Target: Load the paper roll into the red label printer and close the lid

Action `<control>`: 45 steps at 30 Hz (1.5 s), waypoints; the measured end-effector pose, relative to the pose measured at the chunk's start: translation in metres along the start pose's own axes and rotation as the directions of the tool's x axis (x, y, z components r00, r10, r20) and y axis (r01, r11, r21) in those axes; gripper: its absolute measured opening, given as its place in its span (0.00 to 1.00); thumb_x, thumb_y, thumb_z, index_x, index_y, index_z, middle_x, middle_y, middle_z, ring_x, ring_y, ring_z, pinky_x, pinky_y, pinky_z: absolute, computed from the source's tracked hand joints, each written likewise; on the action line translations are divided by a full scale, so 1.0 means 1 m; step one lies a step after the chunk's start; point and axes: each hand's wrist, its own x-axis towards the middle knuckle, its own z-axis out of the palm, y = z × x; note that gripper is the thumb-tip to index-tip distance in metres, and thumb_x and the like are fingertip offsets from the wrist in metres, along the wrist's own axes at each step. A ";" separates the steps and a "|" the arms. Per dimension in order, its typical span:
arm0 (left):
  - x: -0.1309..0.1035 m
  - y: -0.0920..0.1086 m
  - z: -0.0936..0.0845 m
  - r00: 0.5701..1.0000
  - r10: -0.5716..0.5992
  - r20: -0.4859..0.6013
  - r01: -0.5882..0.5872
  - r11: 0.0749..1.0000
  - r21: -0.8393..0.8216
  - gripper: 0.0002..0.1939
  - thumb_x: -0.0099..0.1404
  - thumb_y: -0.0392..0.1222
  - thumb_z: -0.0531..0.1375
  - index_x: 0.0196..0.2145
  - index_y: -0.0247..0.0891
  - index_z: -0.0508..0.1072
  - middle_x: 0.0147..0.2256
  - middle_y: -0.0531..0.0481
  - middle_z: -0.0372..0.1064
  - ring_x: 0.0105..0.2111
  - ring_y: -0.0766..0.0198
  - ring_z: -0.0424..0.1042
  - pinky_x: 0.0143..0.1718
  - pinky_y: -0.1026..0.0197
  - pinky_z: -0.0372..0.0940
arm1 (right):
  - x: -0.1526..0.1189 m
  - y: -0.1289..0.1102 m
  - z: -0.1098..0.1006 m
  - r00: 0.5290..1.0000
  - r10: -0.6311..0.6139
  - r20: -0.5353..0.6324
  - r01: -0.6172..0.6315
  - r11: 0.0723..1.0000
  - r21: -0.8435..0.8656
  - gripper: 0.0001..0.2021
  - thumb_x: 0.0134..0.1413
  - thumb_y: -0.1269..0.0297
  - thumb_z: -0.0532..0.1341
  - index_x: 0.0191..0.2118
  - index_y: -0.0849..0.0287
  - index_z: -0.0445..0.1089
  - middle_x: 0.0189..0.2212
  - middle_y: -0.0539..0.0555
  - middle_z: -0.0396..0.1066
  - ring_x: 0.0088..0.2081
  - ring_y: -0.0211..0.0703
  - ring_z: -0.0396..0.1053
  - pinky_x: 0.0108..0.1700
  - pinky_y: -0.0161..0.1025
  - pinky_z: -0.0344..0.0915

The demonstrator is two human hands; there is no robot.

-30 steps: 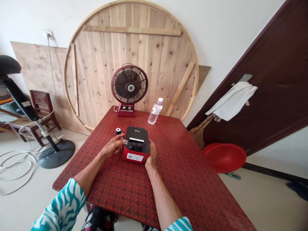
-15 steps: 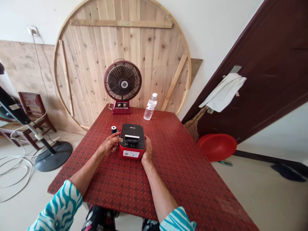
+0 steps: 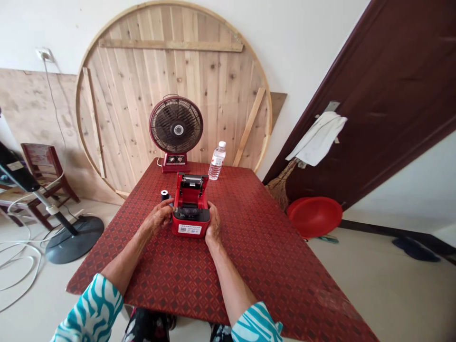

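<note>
A red and black receipt printer (image 3: 191, 229) stands on the table with its lid (image 3: 193, 181) raised, showing the red paper bay inside. My left hand (image 3: 161, 216) is at its left side, with the fingers curled and the tips against the front left corner. Along the right side, my right hand (image 3: 213, 224) grips the casing. Just beyond my left fingers a small dark roll (image 3: 164, 195) with a white core stands upright.
A patterned red tablecloth (image 3: 249, 247) covers the table. At its far end stand a maroon fan (image 3: 176, 128) and a clear water bottle (image 3: 217, 161). A red basin (image 3: 315, 216) is on the floor at right, a pedestal fan base (image 3: 74, 240) at left.
The printer's lid has swung up and back from closed to open. Both hands have stayed at the printer's sides. The view has shifted slightly.
</note>
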 end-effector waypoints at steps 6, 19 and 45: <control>0.003 0.025 -0.005 0.994 0.109 0.028 -0.112 0.949 0.296 0.30 0.51 0.48 0.65 0.50 0.31 0.70 0.15 0.62 0.59 0.12 0.74 0.50 0.15 0.68 0.43 | 0.000 0.000 0.002 0.999 0.043 -0.003 -0.043 0.999 0.026 0.27 0.55 0.42 0.54 0.49 0.58 0.72 0.49 0.57 0.74 0.51 0.50 0.69 0.54 0.46 0.62; 0.066 0.069 0.060 0.850 -0.178 0.496 -0.519 -0.121 0.846 0.12 0.56 0.33 0.60 0.37 0.41 0.80 0.40 0.48 0.79 0.41 0.57 0.75 0.38 0.64 0.64 | 0.001 0.002 0.008 0.996 0.091 -0.010 -0.090 0.992 0.086 0.24 0.55 0.44 0.55 0.48 0.55 0.73 0.45 0.54 0.76 0.48 0.48 0.70 0.49 0.43 0.64; 0.026 0.098 0.002 0.841 0.452 0.297 -0.494 0.420 0.761 0.22 0.54 0.46 0.60 0.46 0.37 0.72 0.35 0.48 0.76 0.36 0.57 0.75 0.39 0.58 0.68 | 0.001 0.001 0.006 0.995 0.101 0.011 -0.101 0.988 0.120 0.21 0.54 0.46 0.57 0.47 0.54 0.73 0.45 0.53 0.76 0.47 0.48 0.70 0.47 0.42 0.65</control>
